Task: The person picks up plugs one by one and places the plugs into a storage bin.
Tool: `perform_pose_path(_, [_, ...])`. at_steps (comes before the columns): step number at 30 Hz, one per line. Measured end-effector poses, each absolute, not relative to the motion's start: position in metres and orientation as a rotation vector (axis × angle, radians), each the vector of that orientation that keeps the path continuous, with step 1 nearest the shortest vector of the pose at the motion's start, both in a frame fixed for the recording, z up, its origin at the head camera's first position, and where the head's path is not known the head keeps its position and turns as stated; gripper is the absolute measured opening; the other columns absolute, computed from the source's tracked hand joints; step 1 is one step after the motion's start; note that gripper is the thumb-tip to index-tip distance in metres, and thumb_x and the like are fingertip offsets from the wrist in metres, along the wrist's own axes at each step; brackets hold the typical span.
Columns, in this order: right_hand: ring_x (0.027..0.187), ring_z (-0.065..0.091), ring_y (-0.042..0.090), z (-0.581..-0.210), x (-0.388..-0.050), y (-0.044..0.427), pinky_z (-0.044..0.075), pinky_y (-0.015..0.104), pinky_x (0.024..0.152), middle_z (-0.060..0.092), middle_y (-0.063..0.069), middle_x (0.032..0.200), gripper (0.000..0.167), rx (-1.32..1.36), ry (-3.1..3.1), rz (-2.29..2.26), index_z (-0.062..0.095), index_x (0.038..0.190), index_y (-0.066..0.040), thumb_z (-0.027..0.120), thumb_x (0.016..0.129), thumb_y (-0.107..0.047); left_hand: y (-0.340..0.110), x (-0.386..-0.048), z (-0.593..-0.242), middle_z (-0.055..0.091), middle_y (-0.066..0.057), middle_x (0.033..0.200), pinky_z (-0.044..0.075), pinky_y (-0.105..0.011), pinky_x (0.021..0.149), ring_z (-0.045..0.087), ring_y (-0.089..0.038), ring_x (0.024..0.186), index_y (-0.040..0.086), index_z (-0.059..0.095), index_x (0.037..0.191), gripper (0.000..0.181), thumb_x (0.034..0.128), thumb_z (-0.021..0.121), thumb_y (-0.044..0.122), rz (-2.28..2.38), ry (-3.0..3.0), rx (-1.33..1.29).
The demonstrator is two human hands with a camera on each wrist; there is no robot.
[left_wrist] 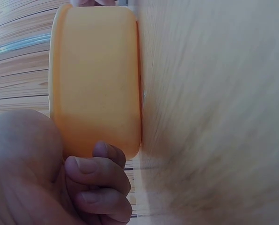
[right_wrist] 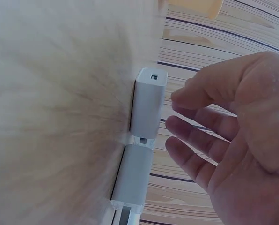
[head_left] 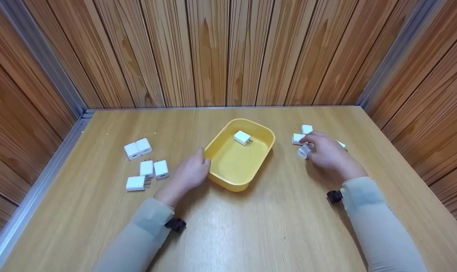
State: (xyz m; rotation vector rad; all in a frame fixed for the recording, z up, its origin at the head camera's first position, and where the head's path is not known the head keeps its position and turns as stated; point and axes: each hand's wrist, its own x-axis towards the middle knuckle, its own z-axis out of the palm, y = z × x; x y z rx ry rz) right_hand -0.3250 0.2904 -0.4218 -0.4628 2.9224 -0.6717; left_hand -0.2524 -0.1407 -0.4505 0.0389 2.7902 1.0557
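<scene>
The left hand (head_left: 190,170) holds the left edge of a yellow plastic container (head_left: 230,162). In the left wrist view its curled fingers (left_wrist: 99,173) lie against the container's outer wall (left_wrist: 97,70). Inside the container one white charger plug (head_left: 242,138) lies with its prongs showing. On the right, the right hand (head_left: 328,151) hovers over a small group of white charger plugs, its fingertips close to the nearest plug (head_left: 304,152). The right wrist view shows loosely bent fingers (right_wrist: 181,126) beside a plug (right_wrist: 149,108), a gap between them. The hand partly hides this group.
Several more white charger plugs (head_left: 146,169) lie in a loose cluster on the left of the wooden table (head_left: 228,234). Wood-panelled walls (head_left: 209,56) enclose the table at the back and both sides. Each wrist wears a dark strap device (head_left: 175,225).
</scene>
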Motion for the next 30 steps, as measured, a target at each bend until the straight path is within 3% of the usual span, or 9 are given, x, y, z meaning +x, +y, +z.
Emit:
perform_pose_path(6, [0.143, 0.053, 0.046, -0.4288, -0.3302, 0.2896, 0.037, 0.069, 0.121, 0.061, 0.020, 0.149, 0.038, -0.594, 2.999, -0.535, 0.074, 0.135, -0.004, 0.065, 0.099, 0.002, -0.1400, -0.2523, -0.4506, 0.061, -0.029, 0.151, 0.047, -0.060, 0.116, 0.063, -0.041, 0.135, -0.003, 0.039, 0.165, 0.060, 0.1148, 0.042, 0.029, 1.026, 2.867, 0.087])
perform_pose_path(15, [0.147, 0.050, 0.045, -0.4302, -0.3267, 0.2870, 0.030, 0.072, 0.124, 0.059, 0.016, 0.154, 0.035, -0.539, 2.950, -0.522, 0.075, 0.136, -0.009, 0.063, 0.104, 0.001, -0.1389, -0.2531, -0.4504, 0.047, -0.025, 0.168, 0.038, -0.059, 0.125, 0.050, -0.041, 0.152, 0.000, 0.030, 0.172, 0.065, 0.1163, 0.041, 0.032, 1.043, 2.813, 0.046])
perform_pose_path(22, [0.154, 0.042, 0.048, -0.4305, -0.3271, 0.2843, 0.027, 0.073, 0.125, 0.053, 0.018, 0.163, 0.041, -0.508, 2.918, -0.496, 0.072, 0.145, -0.010, 0.061, 0.106, -0.004, -0.1393, -0.2518, -0.4514, 0.051, -0.023, 0.166, 0.041, -0.059, 0.123, 0.056, -0.038, 0.146, 0.003, 0.032, 0.172, 0.064, 0.1165, 0.042, 0.033, 1.068, 2.799, 0.022])
perform_pose_path(28, [0.152, 0.044, 0.048, -0.4316, -0.3270, 0.2838, 0.030, 0.072, 0.125, 0.055, 0.020, 0.161, 0.041, -0.547, 2.934, -0.479, 0.070, 0.148, -0.009, 0.068, 0.107, -0.012, -0.1396, -0.2517, -0.4512, 0.038, -0.021, 0.176, 0.033, -0.058, 0.128, 0.042, -0.039, 0.159, 0.004, 0.025, 0.175, 0.067, 0.1170, 0.040, 0.034, 1.072, 2.783, 0.022])
perform_pose_path(30, [0.150, 0.046, 0.048, -0.4324, -0.3271, 0.2842, 0.032, 0.071, 0.124, 0.058, 0.021, 0.158, 0.041, -0.576, 2.952, -0.468, 0.071, 0.147, -0.008, 0.070, 0.106, -0.012, -0.1391, -0.2523, -0.4508, 0.038, -0.022, 0.175, 0.033, -0.058, 0.128, 0.042, -0.039, 0.159, 0.002, 0.026, 0.175, 0.067, 0.1168, 0.040, 0.034, 1.073, 2.784, 0.031])
